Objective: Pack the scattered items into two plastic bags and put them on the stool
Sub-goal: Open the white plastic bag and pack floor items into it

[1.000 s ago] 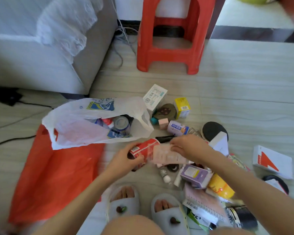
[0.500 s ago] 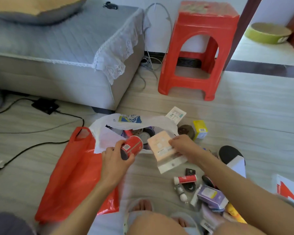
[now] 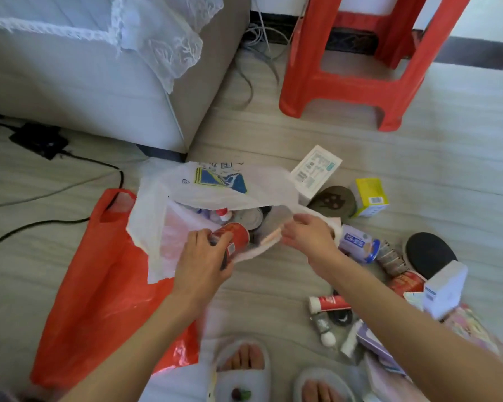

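Already bagged: we see several items in the white bag (image 3: 215,192).
Hands: our left hand (image 3: 199,262) grips a red can (image 3: 230,236); our right hand (image 3: 308,236) pinches a flat packet (image 3: 270,236) at its mouth.
Left: scattered items (image 3: 357,242), the flat red bag (image 3: 99,285), the stool (image 3: 352,62).

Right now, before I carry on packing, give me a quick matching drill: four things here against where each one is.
Things:
1. red can
2. red bag
3. yellow box
4. red stool

Places:
A. standing on the floor beyond the clutter
B. flat on the floor, partly under the white bag
C. held by the left hand at the white bag's mouth
D. on the floor beside the dark round item

Pairs: 1-C, 2-B, 3-D, 4-A
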